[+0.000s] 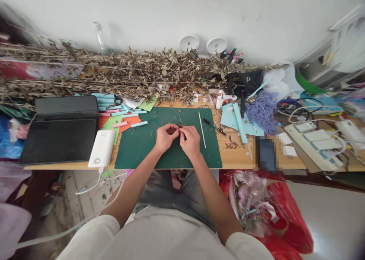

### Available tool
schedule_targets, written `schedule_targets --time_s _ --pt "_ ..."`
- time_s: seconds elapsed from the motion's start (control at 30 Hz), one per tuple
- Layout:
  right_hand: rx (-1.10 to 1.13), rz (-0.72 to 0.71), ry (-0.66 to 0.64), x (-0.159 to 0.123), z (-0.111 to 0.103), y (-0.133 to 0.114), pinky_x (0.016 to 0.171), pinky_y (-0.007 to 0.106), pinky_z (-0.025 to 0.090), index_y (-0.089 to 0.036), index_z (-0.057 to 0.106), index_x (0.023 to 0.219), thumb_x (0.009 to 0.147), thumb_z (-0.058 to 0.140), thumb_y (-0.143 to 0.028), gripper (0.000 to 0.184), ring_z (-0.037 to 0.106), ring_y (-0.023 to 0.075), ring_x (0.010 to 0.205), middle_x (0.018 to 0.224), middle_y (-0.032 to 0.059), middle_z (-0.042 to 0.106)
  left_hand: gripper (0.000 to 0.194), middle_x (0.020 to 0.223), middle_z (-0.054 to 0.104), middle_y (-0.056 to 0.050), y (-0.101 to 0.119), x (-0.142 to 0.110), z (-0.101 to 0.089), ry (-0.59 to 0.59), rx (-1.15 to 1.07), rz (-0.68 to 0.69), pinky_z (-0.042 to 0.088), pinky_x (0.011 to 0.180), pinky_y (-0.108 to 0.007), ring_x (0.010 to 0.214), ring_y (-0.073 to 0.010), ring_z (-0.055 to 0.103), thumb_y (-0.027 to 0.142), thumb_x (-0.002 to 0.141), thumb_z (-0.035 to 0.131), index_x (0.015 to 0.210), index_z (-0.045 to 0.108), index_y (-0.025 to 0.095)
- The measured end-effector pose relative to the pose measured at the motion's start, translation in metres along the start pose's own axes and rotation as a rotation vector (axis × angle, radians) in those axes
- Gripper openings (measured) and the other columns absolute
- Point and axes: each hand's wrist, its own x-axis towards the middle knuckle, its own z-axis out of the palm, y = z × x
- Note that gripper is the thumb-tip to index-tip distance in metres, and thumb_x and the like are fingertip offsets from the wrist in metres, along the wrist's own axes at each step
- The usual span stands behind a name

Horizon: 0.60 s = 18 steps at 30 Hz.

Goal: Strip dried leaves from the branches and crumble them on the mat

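Note:
Over the green cutting mat (137, 149) my left hand (166, 139) and my right hand (190, 140) meet at the fingertips. Both have thumb and fingers pinched together. Whatever lies between them is too small and too covered to make out; a bit of brownish dried plant shows just behind the fingertips. Dry leaf crumbs are scattered over the mat. Right of my right hand lie a thin wooden stick (202, 130) and a black pen (214, 126). Rolled blue and pink paper tubes (139, 124) rest by the mat's upper left.
Dried leafy stems (159, 71) line the back of the desk. A tablet (58, 142) and white power bank (100, 148) sit left. A glue gun (225, 98), purple yarn (262, 111) and power strip (315, 145) are on the right. A red bag (293, 214) of scraps hangs below the edge.

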Motion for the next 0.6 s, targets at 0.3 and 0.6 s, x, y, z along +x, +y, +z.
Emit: schedule_targets --time_s 0.3,0.6 --pt "-0.042 0.049 0.109 0.0 -0.001 0.008 0.081 0.038 0.053 -0.021 0.066 0.091 0.091 0.048 -0.014 0.019 0.061 0.0207 0.088 0.09 0.0081 0.069 0.019 0.077 0.071 -0.004 0.0 0.0 -0.001 0.038 -0.005 -0.016 0.056 0.071 -0.03 0.069 -0.0153 0.066 0.028 0.069 0.076 0.08 0.07 0.015" --pt "-0.018 0.132 0.059 0.003 -0.005 0.006 0.087 0.042 0.052 -0.021 0.069 0.101 0.09 0.051 -0.02 0.021 0.06 0.0232 0.096 0.099 0.0094 0.068 0.02 0.093 0.07 -0.007 0.003 0.002 -0.005 0.014 0.03 0.111 0.055 0.078 -0.031 0.084 -0.0174 0.067 0.032 0.075 0.073 0.088 0.074 0.017"
